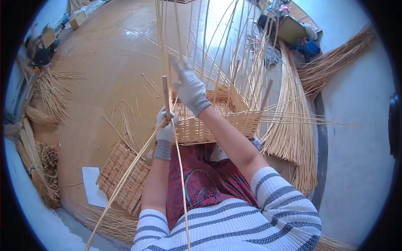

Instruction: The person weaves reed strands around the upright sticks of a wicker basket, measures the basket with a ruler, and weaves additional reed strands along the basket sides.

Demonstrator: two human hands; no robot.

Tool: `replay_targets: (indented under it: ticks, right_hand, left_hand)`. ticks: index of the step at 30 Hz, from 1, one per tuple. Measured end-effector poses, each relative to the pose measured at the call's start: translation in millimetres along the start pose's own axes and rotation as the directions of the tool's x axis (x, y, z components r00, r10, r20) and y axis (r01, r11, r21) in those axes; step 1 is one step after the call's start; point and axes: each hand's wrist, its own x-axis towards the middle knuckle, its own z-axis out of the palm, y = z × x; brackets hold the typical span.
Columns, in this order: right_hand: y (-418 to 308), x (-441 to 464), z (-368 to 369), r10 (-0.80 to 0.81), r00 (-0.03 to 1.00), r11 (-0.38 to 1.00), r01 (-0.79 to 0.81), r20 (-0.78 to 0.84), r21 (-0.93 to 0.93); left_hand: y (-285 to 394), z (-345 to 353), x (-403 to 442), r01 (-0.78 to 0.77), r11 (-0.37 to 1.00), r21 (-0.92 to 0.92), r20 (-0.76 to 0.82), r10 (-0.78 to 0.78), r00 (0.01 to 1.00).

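Tan floor (104, 54) lies beyond. My left hand (166, 127) grips a stick (166, 96) pointing twelve o'clock, basket (217, 129) toward three; my right hand (191, 90) is outstretched.

Bright, daylight-looking, cool tint. Strong glare on floor (100, 75) beyond basket (217, 127), nearly white there; light seems to come from that far side. Thin canes (204, 42) beyond basket partly wash out against the glare. Shadows soft; darkest patch right under basket's near side, on cloth (209, 184). Basket itself evenly lit, reasonably sharp, weave readable. Right hand (191, 91), over basket's left part: fingers motion-blurred. Heavy fisheye: floor edges bow all around basket, black corners, bluish rim. Clutter (39, 52) far left of basket dim, stretched, smeary, can't make out.
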Motion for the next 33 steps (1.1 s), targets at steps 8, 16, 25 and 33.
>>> replay_targets:
  ticks: [8,16,25,33]
  right_hand:
    - [120.0,-158.9,-46.2,0.553,0.832,0.396,-0.295,0.031,0.869]
    - [136.0,-172.4,-49.3,0.683,0.702,0.227,-0.469,0.204,0.854]
    - [133.9,-30.1,-39.2,0.256,0.967,0.234,-0.058,-0.004,0.971]
    - [138.4,-80.9,-106.9,-0.12,0.964,0.976,0.07,-0.239,-0.206]
  left_hand:
    - [17.0,21.8,-14.8,-0.129,0.991,0.043,-0.209,0.135,0.969]
    - [67.4,84.0,-44.2,-0.252,0.883,0.397,-0.081,0.307,0.948]
    - [51.7,84.9,-9.8,0.258,0.827,0.5,0.075,-0.339,0.938]
    - [70.9,143.8,-63.2,-0.528,0.364,0.768,0.509,0.155,0.847]
